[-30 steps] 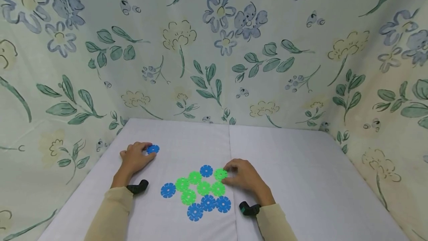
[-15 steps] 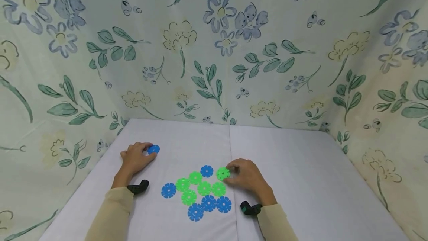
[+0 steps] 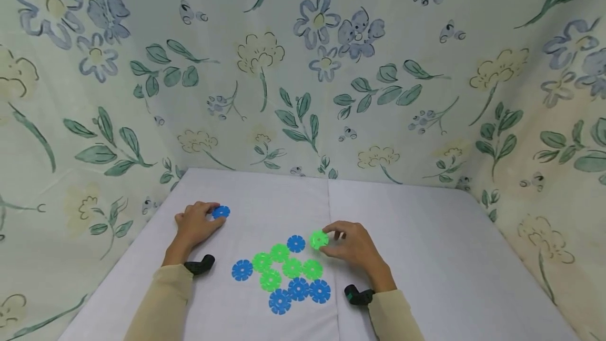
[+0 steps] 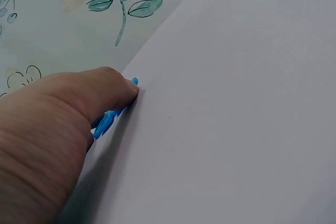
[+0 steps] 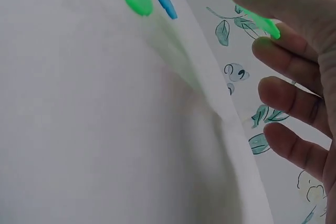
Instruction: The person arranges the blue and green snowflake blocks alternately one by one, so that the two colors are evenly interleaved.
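At the table's left side my left hand (image 3: 195, 223) pinches a blue notched plastic disc (image 3: 221, 212) between thumb and fingers; the left wrist view shows that blue disc (image 4: 106, 123) mostly hidden behind the thumb. My right hand (image 3: 351, 243) pinches a green notched disc (image 3: 319, 239) by its edge. In the right wrist view the green disc (image 5: 257, 20) is raised off the cloth, thumb on one face, the other fingers loosely bent. Just left of it lies a single blue disc (image 3: 295, 243), with a green disc (image 3: 312, 269) below.
Several more green discs (image 3: 270, 280) lie in the middle of the white-covered table (image 3: 407, 236). Along the front is a row of blue discs (image 3: 299, 289), and another blue disc (image 3: 242, 270) lies to the left. A floral curtain (image 3: 303, 83) rises behind and at both sides.
My right hand has lifted the green disc and shifted it slightly right, away from the lone blue disc. The left hand keeps its hold on the blue disc; the head view has shifted a little.
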A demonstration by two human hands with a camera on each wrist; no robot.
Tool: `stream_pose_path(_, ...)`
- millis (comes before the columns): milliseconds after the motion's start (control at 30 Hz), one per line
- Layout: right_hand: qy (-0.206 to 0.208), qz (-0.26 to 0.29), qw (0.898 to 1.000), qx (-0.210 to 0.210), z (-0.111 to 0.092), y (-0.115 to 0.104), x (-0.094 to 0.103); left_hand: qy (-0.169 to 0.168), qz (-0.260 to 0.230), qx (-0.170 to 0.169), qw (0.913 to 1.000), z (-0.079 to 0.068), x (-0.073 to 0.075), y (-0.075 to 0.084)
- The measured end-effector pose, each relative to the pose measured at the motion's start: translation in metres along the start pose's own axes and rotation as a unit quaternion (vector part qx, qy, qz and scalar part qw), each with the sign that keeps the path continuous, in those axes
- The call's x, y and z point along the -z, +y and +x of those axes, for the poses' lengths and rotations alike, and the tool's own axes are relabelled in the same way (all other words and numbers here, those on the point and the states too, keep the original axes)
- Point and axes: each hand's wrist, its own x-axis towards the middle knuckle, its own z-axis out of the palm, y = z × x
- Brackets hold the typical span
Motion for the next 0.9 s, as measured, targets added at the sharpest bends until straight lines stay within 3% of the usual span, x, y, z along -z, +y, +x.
stream_pose_path(233,0.031,0.074,0.994,0.071,0.019,-0.009,0.0,0.003,-0.001,0.003,1.0,-0.002,0.0,0.0)
stream_pose_path(433,0.046,0.109,0.989,0.093,0.036,-0.021,-0.002,0.005,0.001,0.005,1.0,-0.001,-0.001,0.002)
stream_pose_path(600,0.05,0.141,0.985,0.084,0.048,-0.03,-0.008,0.001,0.002,0.006,1.0,-0.001,-0.001,0.004)
stream_pose_path(900,0.054,0.219,0.974,0.025,0.074,-0.049,-0.035,0.013,-0.002,0.006,0.9999,-0.003,0.0,0.005)
